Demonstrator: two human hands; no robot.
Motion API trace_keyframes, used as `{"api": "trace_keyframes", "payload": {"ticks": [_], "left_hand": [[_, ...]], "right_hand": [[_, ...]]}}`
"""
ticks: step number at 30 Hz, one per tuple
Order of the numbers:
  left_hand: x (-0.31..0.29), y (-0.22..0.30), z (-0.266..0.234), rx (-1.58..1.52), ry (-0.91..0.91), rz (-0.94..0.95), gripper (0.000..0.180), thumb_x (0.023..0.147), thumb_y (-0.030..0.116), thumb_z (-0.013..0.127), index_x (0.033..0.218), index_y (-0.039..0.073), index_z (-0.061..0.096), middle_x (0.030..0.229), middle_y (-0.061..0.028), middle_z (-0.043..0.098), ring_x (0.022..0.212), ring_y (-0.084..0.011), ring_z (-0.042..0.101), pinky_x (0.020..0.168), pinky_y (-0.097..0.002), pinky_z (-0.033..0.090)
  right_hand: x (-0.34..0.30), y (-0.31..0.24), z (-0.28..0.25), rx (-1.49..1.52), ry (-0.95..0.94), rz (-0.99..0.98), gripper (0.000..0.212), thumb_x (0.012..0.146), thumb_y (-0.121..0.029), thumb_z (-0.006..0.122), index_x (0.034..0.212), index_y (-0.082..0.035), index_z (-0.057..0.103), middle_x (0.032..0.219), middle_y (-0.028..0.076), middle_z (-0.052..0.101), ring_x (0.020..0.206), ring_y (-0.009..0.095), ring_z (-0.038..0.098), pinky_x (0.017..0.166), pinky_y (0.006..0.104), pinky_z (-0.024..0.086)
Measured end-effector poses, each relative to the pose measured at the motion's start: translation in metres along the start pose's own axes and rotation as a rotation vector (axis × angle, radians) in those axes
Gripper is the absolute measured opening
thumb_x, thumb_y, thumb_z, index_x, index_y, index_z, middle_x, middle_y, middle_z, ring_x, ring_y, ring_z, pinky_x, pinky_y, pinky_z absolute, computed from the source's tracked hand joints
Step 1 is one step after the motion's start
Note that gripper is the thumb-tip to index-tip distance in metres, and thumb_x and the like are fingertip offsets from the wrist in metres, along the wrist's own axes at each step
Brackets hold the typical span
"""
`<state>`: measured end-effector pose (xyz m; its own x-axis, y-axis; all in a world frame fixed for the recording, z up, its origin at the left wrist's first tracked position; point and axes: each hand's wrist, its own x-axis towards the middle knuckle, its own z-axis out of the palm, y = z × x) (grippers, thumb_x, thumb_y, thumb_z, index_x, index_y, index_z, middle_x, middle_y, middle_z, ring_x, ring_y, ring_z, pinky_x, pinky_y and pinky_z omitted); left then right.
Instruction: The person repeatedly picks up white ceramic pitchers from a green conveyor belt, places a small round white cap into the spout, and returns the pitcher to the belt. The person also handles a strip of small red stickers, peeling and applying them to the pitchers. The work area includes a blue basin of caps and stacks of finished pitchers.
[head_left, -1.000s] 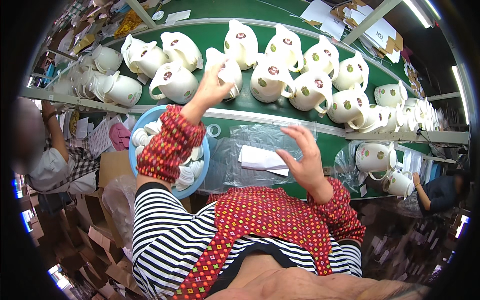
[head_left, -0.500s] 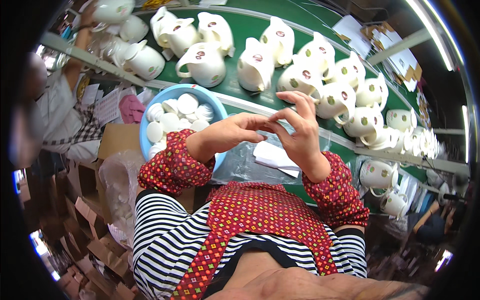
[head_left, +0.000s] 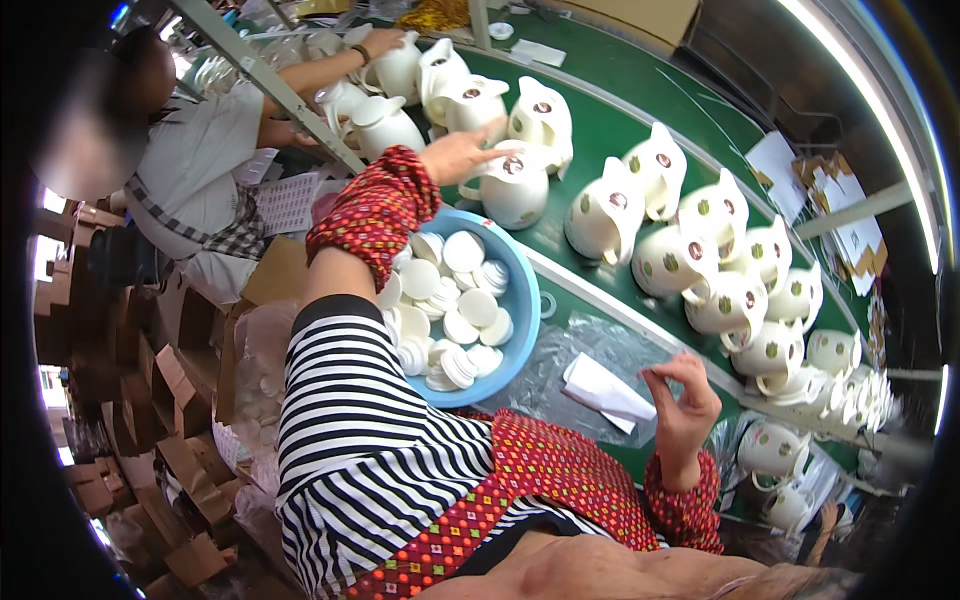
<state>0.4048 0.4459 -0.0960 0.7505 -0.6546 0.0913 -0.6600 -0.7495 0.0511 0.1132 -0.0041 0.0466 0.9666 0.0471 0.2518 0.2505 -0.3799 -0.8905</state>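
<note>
My left hand [head_left: 462, 155] is stretched out to the far left, fingers apart and nothing in them. Its fingertips are at the rim of a white jug [head_left: 516, 192] with a printed motif; whether they touch it I cannot tell. Lower right, my right hand [head_left: 686, 402] has thumb and forefinger pressed together. What it pinches, if anything, is too small to see. Beside that hand a folded white paper [head_left: 610, 392] lies on a clear plastic sheet [head_left: 535, 375]. Under my left forearm stands a blue basin [head_left: 527, 300] filled with white round discs [head_left: 462, 251].
Several white jugs [head_left: 605, 212] stand in rows on the green bench [head_left: 610, 120], with a metal rail [head_left: 590, 285] along its near side. A co-worker's hand [head_left: 378, 44] reaches among jugs at the far left. Cardboard boxes [head_left: 190, 395] are stacked at left.
My hands were together over the bench and have parted. The left has gone out to a jug at the far left, the right down and right. The view has turned leftward.
</note>
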Motion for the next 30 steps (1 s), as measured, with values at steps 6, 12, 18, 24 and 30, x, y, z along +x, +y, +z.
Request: {"api": "trace_keyframes", "payload": {"ticks": [6, 12, 18, 24, 30], "left_hand": [[0.038, 0.036, -0.018, -0.034, -0.266, 0.243, 0.064, 0.081, -0.002, 0.070, 0.133, 0.034, 0.062, 0.168, -0.0232, 0.024, 0.112, -0.0412, 0.069, 0.096, -0.0475, 0.057], [0.073, 0.088, 0.012, -0.193, -0.140, 0.242, 0.053, 0.078, -0.001, 0.072, 0.125, 0.024, 0.069, 0.161, -0.0243, 0.036, 0.134, -0.0430, 0.054, 0.113, -0.0481, 0.046], [0.091, 0.077, 0.013, -0.378, -0.109, -0.123, 0.043, 0.074, 0.018, 0.088, 0.115, 0.010, 0.080, 0.136, -0.0228, 0.059, 0.129, -0.0411, 0.059, 0.113, -0.0453, 0.047], [0.072, 0.120, -0.036, -0.590, 0.129, -0.469, 0.047, 0.073, 0.040, 0.091, 0.104, 0.005, 0.081, 0.119, -0.0190, 0.068, 0.108, -0.0313, 0.069, 0.097, -0.0399, 0.055], [0.073, 0.173, -0.058, -1.252, -0.062, -0.662, 0.042, 0.092, 0.036, 0.073, 0.102, -0.004, 0.079, 0.099, -0.0115, 0.078, 0.085, -0.0185, 0.073, 0.078, -0.0311, 0.056]], "right_hand": [[-0.017, 0.006, -0.003, 0.195, 0.081, 0.269, 0.039, 0.083, 0.010, 0.079, 0.119, 0.005, 0.065, 0.092, 0.005, 0.066, 0.089, 0.012, 0.060, 0.087, 0.0270, 0.049], [-0.013, 0.016, -0.011, 0.187, -0.024, 0.263, 0.020, 0.082, 0.008, 0.080, 0.099, 0.003, 0.070, 0.096, 0.006, 0.066, 0.091, 0.014, 0.060, 0.085, 0.0269, 0.048], [-0.010, 0.013, -0.024, 0.127, -0.092, 0.126, 0.016, 0.078, 0.005, 0.083, 0.090, 0.001, 0.074, 0.099, 0.008, 0.065, 0.098, 0.020, 0.061, 0.088, 0.0309, 0.047], [-0.015, 0.003, -0.046, 0.090, -0.165, 0.112, 0.013, 0.082, -0.005, 0.084, 0.091, -0.002, 0.074, 0.110, 0.009, 0.064, 0.106, 0.022, 0.062, 0.093, 0.0325, 0.047], [-0.017, -0.010, -0.044, 0.339, -0.414, 0.115, 0.011, 0.086, -0.006, 0.080, 0.093, -0.003, 0.073, 0.121, 0.012, 0.069, 0.114, 0.025, 0.066, 0.100, 0.0351, 0.049]]}}
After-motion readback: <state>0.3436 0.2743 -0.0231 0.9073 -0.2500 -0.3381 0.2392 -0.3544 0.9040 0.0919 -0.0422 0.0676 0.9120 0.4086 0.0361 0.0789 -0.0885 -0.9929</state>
